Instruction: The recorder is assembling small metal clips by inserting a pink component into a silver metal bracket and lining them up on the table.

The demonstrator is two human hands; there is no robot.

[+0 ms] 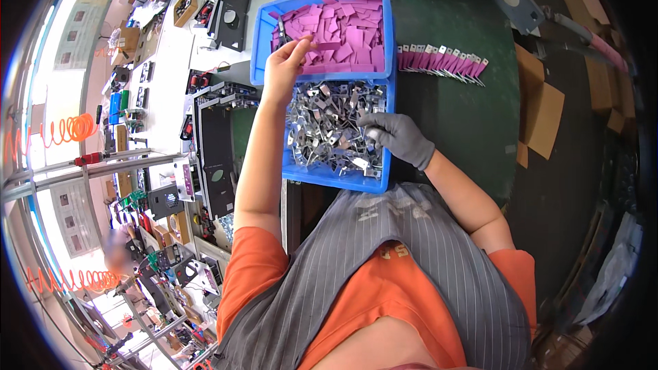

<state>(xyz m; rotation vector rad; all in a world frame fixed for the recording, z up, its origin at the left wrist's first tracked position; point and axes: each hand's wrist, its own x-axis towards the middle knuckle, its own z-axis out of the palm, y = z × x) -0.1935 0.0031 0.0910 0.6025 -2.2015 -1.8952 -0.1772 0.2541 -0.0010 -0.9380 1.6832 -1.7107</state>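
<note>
My left hand (pixel 286 68), bare, is pinched on a pink strip (pixel 327 46) above the far blue bin (pixel 258 41). Flat pink pieces (pixel 353 34) fill that bin in a loose heap. My right hand (pixel 401 138) wears a grey glove and reaches over the right side of the nearer blue bin (pixel 336 181). Its fingers are closed at the edge of a pile of small bent metal brackets (pixel 329 123); what they grip is hidden. On the green tabletop (pixel 452 130) to the right stands a slanted row of brackets with pink pieces on them (pixel 442 62).
Black metal panels (pixel 218 164) and a white workbench (pixel 164 62) with parts lie to the left. Open cardboard boxes (pixel 541 109) sit beyond the table's right edge. Coiled orange hoses (pixel 75 127) hang at far left.
</note>
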